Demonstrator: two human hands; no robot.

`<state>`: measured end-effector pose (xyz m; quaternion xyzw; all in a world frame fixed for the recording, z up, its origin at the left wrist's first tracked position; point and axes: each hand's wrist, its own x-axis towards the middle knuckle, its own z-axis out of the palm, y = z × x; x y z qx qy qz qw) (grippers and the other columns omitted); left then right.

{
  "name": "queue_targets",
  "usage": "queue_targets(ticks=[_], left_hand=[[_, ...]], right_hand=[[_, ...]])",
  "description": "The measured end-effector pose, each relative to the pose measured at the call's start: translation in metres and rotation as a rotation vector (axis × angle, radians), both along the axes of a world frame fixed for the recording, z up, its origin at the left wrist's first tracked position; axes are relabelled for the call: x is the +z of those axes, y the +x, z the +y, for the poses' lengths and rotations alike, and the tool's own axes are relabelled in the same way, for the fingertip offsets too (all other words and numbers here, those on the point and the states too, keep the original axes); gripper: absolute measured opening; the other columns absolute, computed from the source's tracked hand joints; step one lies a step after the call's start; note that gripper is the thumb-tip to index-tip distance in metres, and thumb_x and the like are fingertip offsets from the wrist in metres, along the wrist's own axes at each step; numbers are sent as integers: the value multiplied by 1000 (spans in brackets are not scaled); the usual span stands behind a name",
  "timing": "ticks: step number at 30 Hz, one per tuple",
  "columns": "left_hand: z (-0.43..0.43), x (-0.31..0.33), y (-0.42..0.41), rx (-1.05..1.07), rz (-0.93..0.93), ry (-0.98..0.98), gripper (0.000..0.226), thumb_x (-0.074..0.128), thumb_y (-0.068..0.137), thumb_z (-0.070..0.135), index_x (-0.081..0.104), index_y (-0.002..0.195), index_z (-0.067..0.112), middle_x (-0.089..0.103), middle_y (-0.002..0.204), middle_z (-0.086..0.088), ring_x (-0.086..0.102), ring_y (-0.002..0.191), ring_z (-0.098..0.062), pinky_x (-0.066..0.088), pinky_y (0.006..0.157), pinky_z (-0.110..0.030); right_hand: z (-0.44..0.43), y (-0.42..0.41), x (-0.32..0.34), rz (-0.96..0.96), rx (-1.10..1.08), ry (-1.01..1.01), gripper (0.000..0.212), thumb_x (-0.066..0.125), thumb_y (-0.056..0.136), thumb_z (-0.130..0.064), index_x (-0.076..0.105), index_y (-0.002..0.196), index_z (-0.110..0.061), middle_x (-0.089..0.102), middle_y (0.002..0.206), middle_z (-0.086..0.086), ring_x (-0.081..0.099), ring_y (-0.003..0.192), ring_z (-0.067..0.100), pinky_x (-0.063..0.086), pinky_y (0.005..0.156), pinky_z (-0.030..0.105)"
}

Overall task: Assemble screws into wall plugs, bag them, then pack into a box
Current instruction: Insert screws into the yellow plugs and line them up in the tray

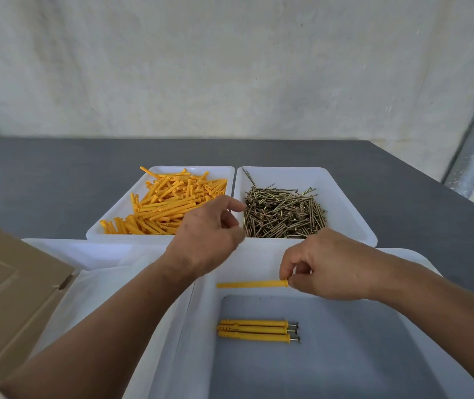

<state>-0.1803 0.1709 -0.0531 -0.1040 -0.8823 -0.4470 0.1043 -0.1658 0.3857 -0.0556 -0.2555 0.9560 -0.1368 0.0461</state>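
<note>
Right hand [333, 266] pinches a bare plug [251, 284] by its collar over the near bin [402, 326]. Left hand [209, 226], fingers curled, hovers at the screw bin [345, 197]; too blurred to tell if it holds one. Three assembled sets [256, 331] lie in the near bin. Plug bin [109, 223] well stocked. Bagging and box [11, 283] look untouched.

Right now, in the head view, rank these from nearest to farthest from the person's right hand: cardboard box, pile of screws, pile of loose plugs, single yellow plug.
1. Single yellow plug: pinched at its end by the right hand.
2. Pile of screws: in the tray just beyond the hand.
3. Pile of loose plugs: beyond, to the left.
4. Cardboard box: far left.
</note>
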Motion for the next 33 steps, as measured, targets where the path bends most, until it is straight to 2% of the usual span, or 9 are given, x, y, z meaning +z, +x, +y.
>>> queue_targets(ticks=[5,11,15,18,20,24,27,31,33], left_hand=[[-9,0,-10,199,21,-3,32,60,81,5,63,102,30,64,85,11,58,81,-5,42,64,-18],[-16,0,-14,312,17,6,30,59,80,5,64,99,28,63,86,10,57,83,-6,46,66,-22],[-18,-1,-15,343,6,9,31,59,79,5,66,102,25,63,88,10,59,87,-10,51,76,-29],[-19,-2,-17,352,3,12,33,58,79,4,67,103,23,64,87,8,59,86,-11,51,75,-29],[-20,-3,-18,366,2,11,34,57,78,4,67,105,23,64,87,7,59,86,-12,51,74,-29],[-23,-5,-20,395,26,-47,39,53,79,3,68,109,21,64,97,4,58,90,-11,46,68,-25],[-25,-7,-21,415,4,-134,44,50,79,1,66,115,21,60,118,-4,56,106,-19,42,75,-26],[-27,-6,-22,422,-61,-168,45,48,81,2,64,119,21,54,131,-6,52,117,-24,48,87,-35],[-27,-2,-25,420,-101,-197,44,49,81,5,63,119,22,53,134,-5,52,117,-24,49,90,-38]], right_hand=[[-5,3,-10,-51,34,138,22,56,89,-24,71,102,-32,53,67,-25,49,66,-15,32,56,4],[-13,6,-23,-126,86,254,25,55,90,-21,70,108,-26,69,105,-10,56,92,6,43,76,19],[-13,5,-26,-141,95,268,24,55,90,-23,70,109,-26,69,104,-9,51,82,3,40,67,15],[-12,4,-27,-156,102,245,24,55,91,-25,69,110,-27,68,104,-10,49,79,1,34,61,8],[-11,3,-26,-168,105,227,24,55,92,-27,69,112,-29,67,99,-12,49,79,1,35,63,10],[-10,3,-21,-147,115,166,23,55,93,-29,68,111,-32,52,73,-22,49,68,-6,32,59,6],[-12,4,-12,-113,98,47,18,57,93,-30,70,104,-33,55,61,-25,52,62,-14,35,53,6],[-14,-2,1,44,25,-91,14,57,94,-29,71,96,-32,52,56,-39,54,55,-10,36,49,7],[-13,-12,8,134,-23,-111,14,57,93,-28,70,93,-33,53,55,-35,54,53,-5,34,48,9]])
